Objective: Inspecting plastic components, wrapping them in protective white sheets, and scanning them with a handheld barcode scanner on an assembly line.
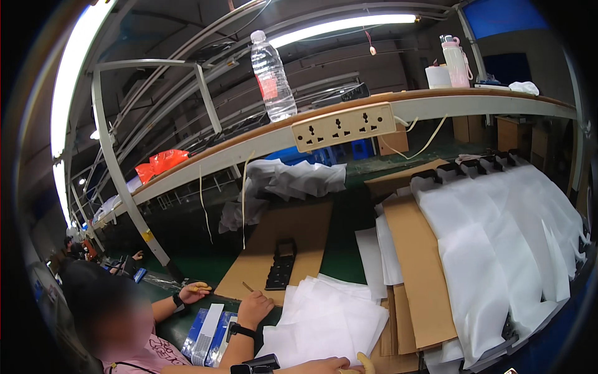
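Observation:
At the lower edge, my left hand [324, 366] lies along the near border of a stack of thin white sheets [330, 318]. Its fingers are bent together and some have yellow covers; what they hold, if anything, is cut off. A dark band sits on that wrist. Beside it rises one yellow-covered finger, apparently of my right hand [366, 363], the rest being out of the picture. On brown cardboard [305, 234] beyond the stack lies a black slotted plastic part [281, 265]. A co-worker's hand [255, 308] has a thin stick close to its fingers.
At right, white sheets with black parts [498, 237] stand near cardboard pieces [420, 274]. A co-worker [149, 343] sits at left by a blue-and-white pack [208, 333]. Above runs a shelf with a power strip [342, 128] and a water bottle [273, 78]; cords hang down.

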A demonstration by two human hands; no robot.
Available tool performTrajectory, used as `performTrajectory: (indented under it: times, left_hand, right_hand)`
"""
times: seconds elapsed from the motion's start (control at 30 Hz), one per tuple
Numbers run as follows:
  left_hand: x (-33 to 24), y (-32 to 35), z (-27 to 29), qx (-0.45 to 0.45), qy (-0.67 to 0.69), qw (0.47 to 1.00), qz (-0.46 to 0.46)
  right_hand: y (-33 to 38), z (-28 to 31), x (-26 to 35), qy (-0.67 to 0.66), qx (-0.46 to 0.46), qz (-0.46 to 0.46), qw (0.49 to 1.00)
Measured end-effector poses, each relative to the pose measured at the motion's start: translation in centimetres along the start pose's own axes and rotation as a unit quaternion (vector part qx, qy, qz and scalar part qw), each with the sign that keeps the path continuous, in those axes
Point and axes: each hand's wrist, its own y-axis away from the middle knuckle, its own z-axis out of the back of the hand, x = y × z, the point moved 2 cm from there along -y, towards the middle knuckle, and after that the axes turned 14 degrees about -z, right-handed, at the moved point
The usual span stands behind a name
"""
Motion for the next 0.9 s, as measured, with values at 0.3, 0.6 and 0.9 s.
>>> performTrajectory:
  times: [0.3,0.6,0.9]
  left_hand:
    - [-4.9,-0.1,14.5,-0.477,0.014,0.879,-0.015]
    - [-4.8,-7.1,36.6,-0.604,-0.299,0.738,0.035]
    - [1.0,-10.6,38.9,-0.561,-0.345,0.711,0.247]
  right_hand:
    - [-1.8,-1.4,-3.9,0.009,-0.030,0.063,0.998]
    - [-1.9,-2.2,-4.1,0.036,-0.050,0.065,0.996]
    - [-2.6,-3.5,-5.4,0.072,-0.025,0.045,0.996]
